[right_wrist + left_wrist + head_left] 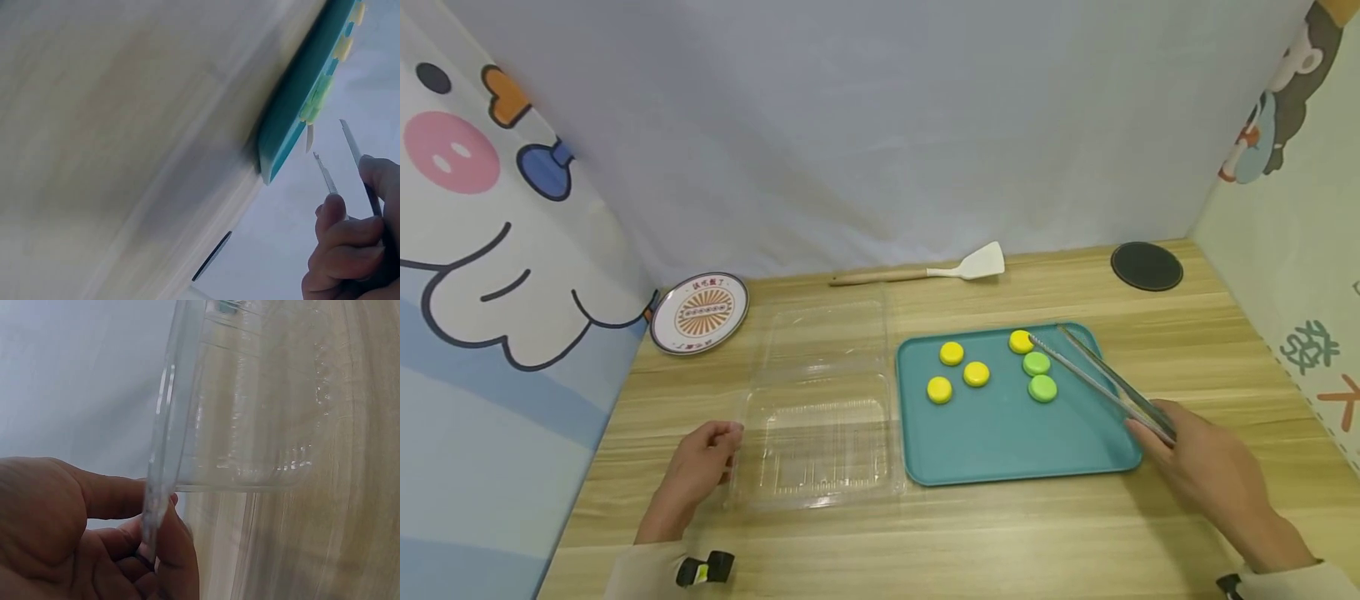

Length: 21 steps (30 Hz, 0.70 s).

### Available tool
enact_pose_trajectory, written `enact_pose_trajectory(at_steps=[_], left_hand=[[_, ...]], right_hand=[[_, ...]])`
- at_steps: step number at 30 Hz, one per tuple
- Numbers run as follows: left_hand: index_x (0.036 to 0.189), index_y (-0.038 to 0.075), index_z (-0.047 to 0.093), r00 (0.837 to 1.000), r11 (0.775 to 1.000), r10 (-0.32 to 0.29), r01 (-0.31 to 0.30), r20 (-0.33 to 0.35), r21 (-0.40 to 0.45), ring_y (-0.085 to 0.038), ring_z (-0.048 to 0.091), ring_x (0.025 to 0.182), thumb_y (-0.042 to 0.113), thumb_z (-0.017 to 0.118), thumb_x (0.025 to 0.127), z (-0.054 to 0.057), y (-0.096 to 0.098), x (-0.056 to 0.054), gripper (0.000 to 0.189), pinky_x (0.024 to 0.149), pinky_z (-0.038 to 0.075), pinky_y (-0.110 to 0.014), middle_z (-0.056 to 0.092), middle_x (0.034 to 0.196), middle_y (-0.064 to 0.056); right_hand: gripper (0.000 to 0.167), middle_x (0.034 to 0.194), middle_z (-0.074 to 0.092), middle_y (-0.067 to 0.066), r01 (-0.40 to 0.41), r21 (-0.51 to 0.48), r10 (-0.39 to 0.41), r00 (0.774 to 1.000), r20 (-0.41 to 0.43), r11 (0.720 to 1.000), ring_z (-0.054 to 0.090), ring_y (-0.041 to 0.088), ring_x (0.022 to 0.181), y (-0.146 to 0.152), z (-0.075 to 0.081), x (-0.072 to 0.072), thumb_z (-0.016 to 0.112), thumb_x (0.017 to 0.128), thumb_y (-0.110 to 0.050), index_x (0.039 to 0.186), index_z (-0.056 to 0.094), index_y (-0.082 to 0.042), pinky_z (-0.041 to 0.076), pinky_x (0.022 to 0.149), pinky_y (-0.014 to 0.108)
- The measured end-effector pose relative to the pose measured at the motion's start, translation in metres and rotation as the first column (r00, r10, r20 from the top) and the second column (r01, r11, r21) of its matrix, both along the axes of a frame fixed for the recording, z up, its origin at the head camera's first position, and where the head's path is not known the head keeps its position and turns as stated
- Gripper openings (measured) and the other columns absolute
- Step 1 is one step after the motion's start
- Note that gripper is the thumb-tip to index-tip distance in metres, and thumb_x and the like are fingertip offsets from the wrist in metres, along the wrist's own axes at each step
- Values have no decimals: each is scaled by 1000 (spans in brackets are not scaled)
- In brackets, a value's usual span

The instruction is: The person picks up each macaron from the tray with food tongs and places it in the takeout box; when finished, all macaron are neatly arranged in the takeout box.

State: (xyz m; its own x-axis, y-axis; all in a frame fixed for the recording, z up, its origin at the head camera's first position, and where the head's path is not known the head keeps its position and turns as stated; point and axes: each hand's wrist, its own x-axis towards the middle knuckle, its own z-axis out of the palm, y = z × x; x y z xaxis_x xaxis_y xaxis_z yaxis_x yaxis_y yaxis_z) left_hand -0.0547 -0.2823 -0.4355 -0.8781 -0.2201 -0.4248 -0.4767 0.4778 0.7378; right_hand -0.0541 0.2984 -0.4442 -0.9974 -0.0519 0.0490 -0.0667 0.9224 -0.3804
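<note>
My left hand (pixel 698 457) pinches the left rim of a clear plastic clamshell box (pixel 823 442), thumb on one side and fingers on the other, as the left wrist view shows. The box lies open on the table, its lid (pixel 827 333) folded back. In my right hand (pixel 1206 467) I grip metal tongs (pixel 1112 387), their tips spread apart over the teal tray (pixel 977 454). Yellow round pieces like macaron shells (pixel 939 389) lie on the tray's left and back. Two green ones (pixel 1042 388) sit near the tong tips, beside another yellow piece (pixel 1020 342). Nothing shows between the tips.
A white-headed spatula (pixel 981 262) with a wooden handle lies along the back edge of the table. At the back left rests a patterned plate (pixel 700 312), and a black round coaster (pixel 1146 266) is at the back right. Curtains hang behind the table.
</note>
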Motion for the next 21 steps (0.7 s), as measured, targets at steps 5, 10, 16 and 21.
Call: enact_pose_trajectory(at_steps=[5, 10, 16, 21], left_hand=[[127, -5, 54, 1000, 1000, 2, -2, -12, -3, -18, 54, 78, 27, 49, 108, 0, 1, 0, 37, 65, 50, -30, 56, 93, -12], [127, -5, 54, 1000, 1000, -2, 2, -17, -1, -19, 54, 78, 28, 49, 108, -1, 0, 0, 39, 66, 50, -30, 56, 93, -12], [127, -5, 55, 1000, 1000, 4, -5, -14, -2, -19, 54, 77, 25, 49, 108, -2, -1, 1, 36, 65, 50, -30, 56, 93, -11], [127, -5, 55, 1000, 1000, 3, -3, -19, 6, -18, 54, 79, 27, 49, 108, -2, -1, 2, 38, 66, 50, -29, 56, 94, -11]], right_hand=[[45, 69, 57, 1, -38, 15, 39, 999, -37, 999, 48, 17, 56, -9, 1, -3, 63, 100, -40, 120, 63, 0, 38, 45, 34], [45, 67, 53, -1, -71, 24, 71, 997, 3, 997, 48, 16, 58, -15, 3, -8, 60, 101, -44, 114, 64, -1, 37, 46, 34], [31, 62, 44, -5, -113, 57, 115, 992, -42, 992, 43, 14, 56, -22, 5, -15, 63, 100, -39, 96, 64, -8, 33, 45, 31], [35, 60, 38, -4, -121, 71, 123, 992, -23, 990, 39, 14, 52, -26, 9, -20, 61, 101, -39, 77, 52, -16, 30, 44, 31]])
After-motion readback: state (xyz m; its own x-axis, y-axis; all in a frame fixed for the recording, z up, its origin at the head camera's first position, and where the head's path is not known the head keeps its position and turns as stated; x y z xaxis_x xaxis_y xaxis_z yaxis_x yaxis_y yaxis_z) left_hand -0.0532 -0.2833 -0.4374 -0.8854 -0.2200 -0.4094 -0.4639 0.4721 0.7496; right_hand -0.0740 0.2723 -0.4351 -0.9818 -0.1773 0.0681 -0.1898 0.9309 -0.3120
